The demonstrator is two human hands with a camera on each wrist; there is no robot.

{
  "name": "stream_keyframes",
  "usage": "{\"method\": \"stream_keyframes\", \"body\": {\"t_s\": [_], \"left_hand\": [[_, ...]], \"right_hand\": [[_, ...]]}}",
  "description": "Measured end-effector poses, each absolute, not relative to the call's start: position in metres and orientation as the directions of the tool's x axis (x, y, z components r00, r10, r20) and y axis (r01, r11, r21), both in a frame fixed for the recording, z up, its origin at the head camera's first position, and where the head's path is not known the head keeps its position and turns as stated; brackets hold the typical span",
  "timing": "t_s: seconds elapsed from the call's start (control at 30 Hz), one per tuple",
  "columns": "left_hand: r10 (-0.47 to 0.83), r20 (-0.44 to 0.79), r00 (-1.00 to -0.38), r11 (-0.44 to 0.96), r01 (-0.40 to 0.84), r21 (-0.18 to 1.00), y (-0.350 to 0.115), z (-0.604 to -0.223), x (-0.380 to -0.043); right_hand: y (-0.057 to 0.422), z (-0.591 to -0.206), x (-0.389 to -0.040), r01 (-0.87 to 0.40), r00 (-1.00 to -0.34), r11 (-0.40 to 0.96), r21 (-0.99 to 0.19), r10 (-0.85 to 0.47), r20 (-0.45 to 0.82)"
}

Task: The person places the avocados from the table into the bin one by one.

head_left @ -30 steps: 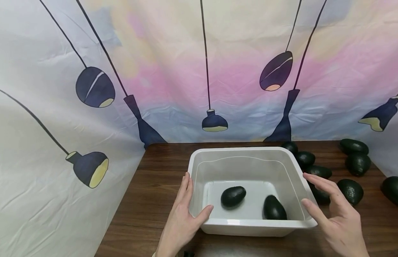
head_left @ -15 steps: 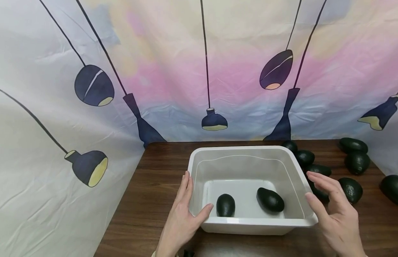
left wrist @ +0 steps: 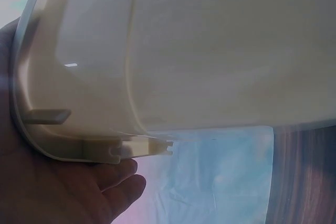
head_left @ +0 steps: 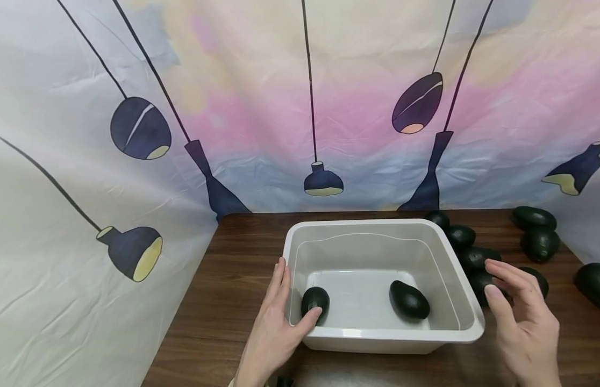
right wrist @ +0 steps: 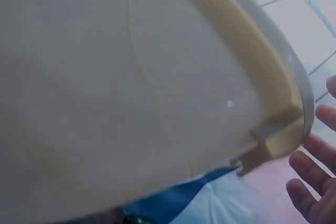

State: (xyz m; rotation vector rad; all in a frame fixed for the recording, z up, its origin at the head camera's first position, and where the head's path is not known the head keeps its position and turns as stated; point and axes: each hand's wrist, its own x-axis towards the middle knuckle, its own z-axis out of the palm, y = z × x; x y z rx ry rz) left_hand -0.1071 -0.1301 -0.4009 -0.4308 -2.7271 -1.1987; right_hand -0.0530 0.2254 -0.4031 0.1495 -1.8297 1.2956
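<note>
A light grey plastic tub (head_left: 368,334) stands near the middle of the table. Inside it lie two dark green avocados: one avocado (head_left: 315,302) at the front left, partly behind my left thumb, and another avocado (head_left: 409,300) toward the right. My left hand (head_left: 273,330) rests against the tub's front left corner, its fingers fairly straight along the outer side and the thumb over the rim. In the left wrist view the tub's corner (left wrist: 58,148) lies against that palm. Just right of the tub, my right hand (head_left: 526,322) hovers with loosely bent fingers, holding nothing.
Several loose avocados (head_left: 540,244) lie on the brown wooden table (head_left: 198,322) to the right of the tub, some close to its side. A cloth (head_left: 251,107) printed with hanging lamps covers the wall behind and at the left.
The avocados have rolled inside the tub; one has ended up at the front left. My right hand has moved rightward, away from the rim. My left hand has stayed in place.
</note>
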Motion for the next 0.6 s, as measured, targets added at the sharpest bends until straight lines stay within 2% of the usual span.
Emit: {"method": "stream_keyframes", "body": {"t_s": [0.2, 0.37, 0.47, 0.6], "left_hand": [[0.199, 0.225, -0.954, 0.647, 0.3, 0.701, -0.131, -0.401, -0.106], [0.197, 0.24, -0.951, 0.651, 0.31, 0.693, -0.13, -0.401, -0.106], [0.198, 0.245, -0.949, 0.651, 0.314, 0.691, -0.13, -0.402, -0.107], [0.199, 0.245, -0.949, 0.647, 0.315, 0.694, -0.13, -0.402, -0.107]], "right_hand": [[0.237, -0.406, -0.05, -0.362, -0.657, 0.53, -0.767, 0.438, 0.613], [0.25, -0.412, -0.055, -0.266, -0.643, 0.587, -0.764, 0.482, 0.595], [0.264, -0.418, -0.058, -0.121, -0.653, 0.634, -0.764, 0.529, 0.542], [0.287, -0.424, -0.063, 0.114, -0.688, 0.634, -0.765, 0.606, 0.399]]}}
